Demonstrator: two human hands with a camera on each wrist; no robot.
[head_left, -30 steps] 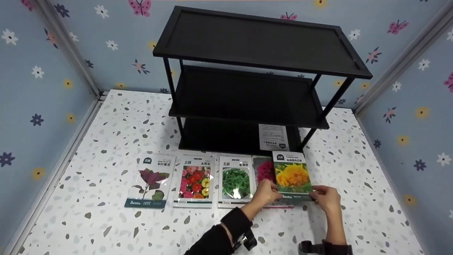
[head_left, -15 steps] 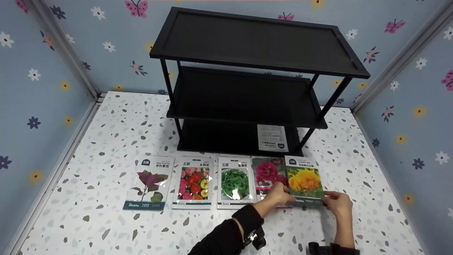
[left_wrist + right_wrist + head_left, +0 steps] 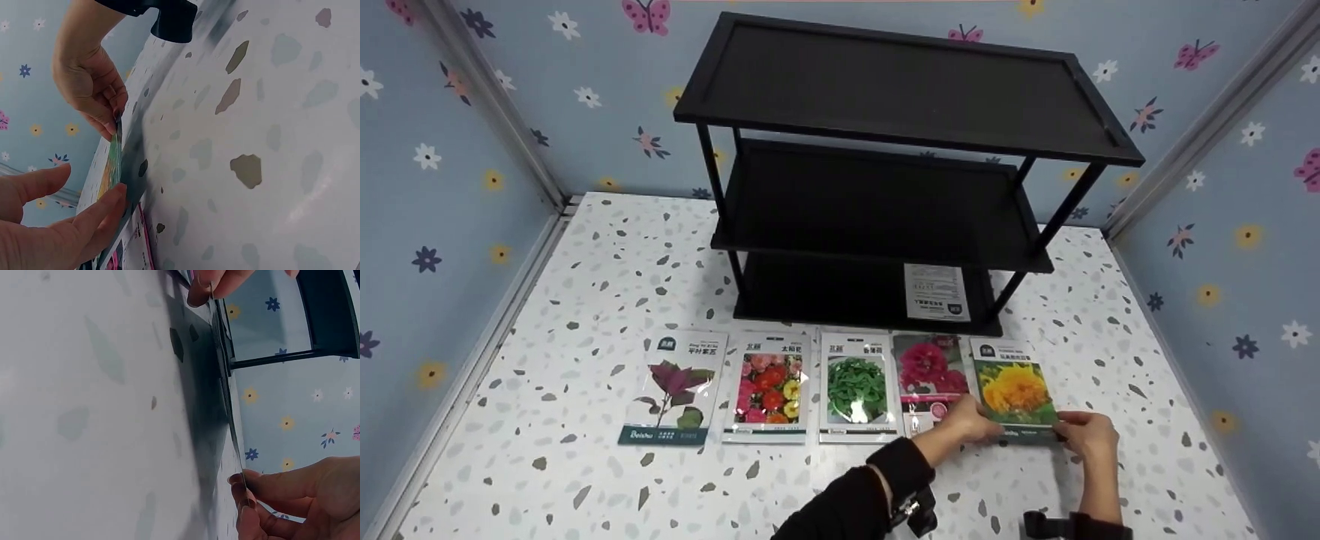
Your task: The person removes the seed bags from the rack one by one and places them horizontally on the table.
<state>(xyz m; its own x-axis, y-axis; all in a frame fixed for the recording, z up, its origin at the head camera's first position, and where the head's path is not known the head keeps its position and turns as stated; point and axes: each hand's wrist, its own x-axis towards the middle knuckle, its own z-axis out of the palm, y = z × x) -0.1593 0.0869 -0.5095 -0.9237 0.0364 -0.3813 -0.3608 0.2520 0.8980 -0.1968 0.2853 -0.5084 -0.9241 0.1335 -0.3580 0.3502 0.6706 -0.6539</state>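
Pinching the yellow packet (image 3: 1015,390) by its near corners, my left hand (image 3: 971,426) and right hand (image 3: 1089,433) hold it low beside the pink packet (image 3: 928,381), ending the row squarely.

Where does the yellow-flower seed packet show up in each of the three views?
Head: the yellow-flower seed packet is lower right of centre, last in the row, right of the pink-flower packet.
Left wrist: seen edge-on at left of centre, between the left hand and the right hand.
Right wrist: a thin dark edge right of centre, running top to bottom.
Shared landmark: the speckled tabletop.
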